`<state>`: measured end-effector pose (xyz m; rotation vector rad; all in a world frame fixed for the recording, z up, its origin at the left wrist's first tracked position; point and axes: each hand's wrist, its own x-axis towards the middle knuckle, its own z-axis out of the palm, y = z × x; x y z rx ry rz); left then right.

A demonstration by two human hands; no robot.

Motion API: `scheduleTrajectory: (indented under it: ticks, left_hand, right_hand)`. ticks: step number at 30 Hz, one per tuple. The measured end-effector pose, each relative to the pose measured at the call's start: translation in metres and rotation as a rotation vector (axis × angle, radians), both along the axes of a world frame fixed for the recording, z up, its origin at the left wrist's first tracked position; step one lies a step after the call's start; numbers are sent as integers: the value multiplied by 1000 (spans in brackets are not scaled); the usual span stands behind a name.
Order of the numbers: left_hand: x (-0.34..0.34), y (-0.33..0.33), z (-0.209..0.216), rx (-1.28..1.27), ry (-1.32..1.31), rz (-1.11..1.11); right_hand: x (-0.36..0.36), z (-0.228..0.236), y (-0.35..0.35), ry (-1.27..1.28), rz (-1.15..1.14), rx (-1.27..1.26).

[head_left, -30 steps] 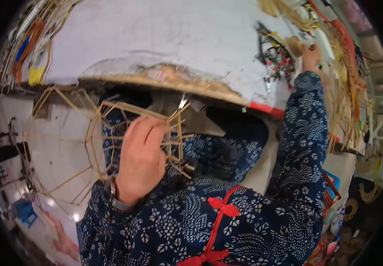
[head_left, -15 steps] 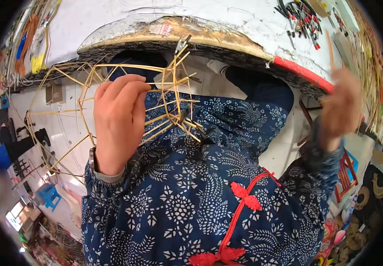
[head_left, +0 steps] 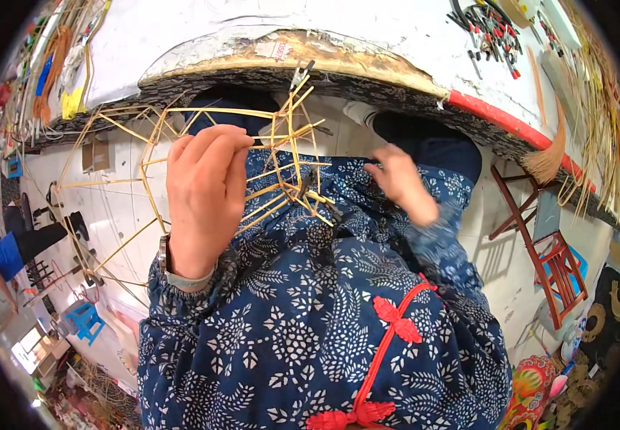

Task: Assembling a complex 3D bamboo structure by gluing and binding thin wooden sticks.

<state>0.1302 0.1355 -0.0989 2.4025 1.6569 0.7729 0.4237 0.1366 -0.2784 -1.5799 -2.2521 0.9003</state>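
My left hand [head_left: 206, 193] is closed on a thin strip of a framework of split bamboo strips [head_left: 285, 147], its thumb and fingers pinched together. The framework spreads to the left above the floor, with a narrower end over my lap. Small dark clips grip its joints, one clip [head_left: 305, 183] near the lower right corner and another clip [head_left: 300, 74] at the top tip. My right hand [head_left: 401, 185] hovers over my lap to the right of the framework, apart from it. Its thumb stands off from the bent fingers, and I see nothing held there.
Ahead runs a worn white worktable [head_left: 367, 32] with a chipped front edge and red edging. A pile of black and red clips [head_left: 493, 32] lies on it. A straw brush [head_left: 545, 159] hangs over the edge, near a folding wooden chair [head_left: 557, 276]. Another person [head_left: 16, 254] is at far left.
My right hand has come from the far right, beside the table edge, back over my lap. My left hand keeps its hold, and the framework shifts slightly right in view.
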Motion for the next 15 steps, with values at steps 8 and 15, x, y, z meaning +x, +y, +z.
scheduleTrajectory:
  ticks: [8, 15]
  left_hand:
    - [12, 6, -3, 26, 28, -28]
    - [18, 4, -4, 37, 40, -39]
  right_hand:
    - [102, 193, -69, 1094, 121, 162]
    - [102, 184, -90, 1326, 241, 112]
